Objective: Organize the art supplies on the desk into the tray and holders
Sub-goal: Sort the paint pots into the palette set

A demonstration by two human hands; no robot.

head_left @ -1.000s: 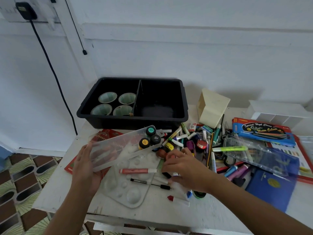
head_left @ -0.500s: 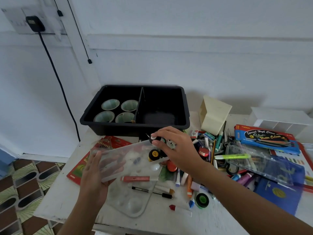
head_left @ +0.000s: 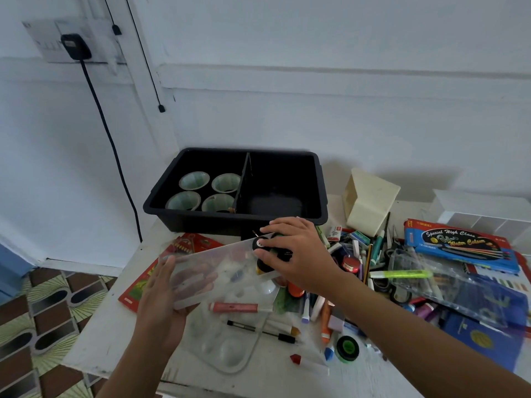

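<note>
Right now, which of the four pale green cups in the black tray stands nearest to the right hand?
The front-right pale green cup, next to the black divider: the other three stand farther back or farther left from the right hand.

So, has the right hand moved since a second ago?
Yes. The right hand has gone from the pen pile up toward the black tray, and now grips small paint pots over the clear box.

white desk (head_left: 109, 340) bears a black tray (head_left: 201, 226), clear palette (head_left: 227, 354), red booklet (head_left: 135, 293) and scattered markers (head_left: 326, 323).
</note>
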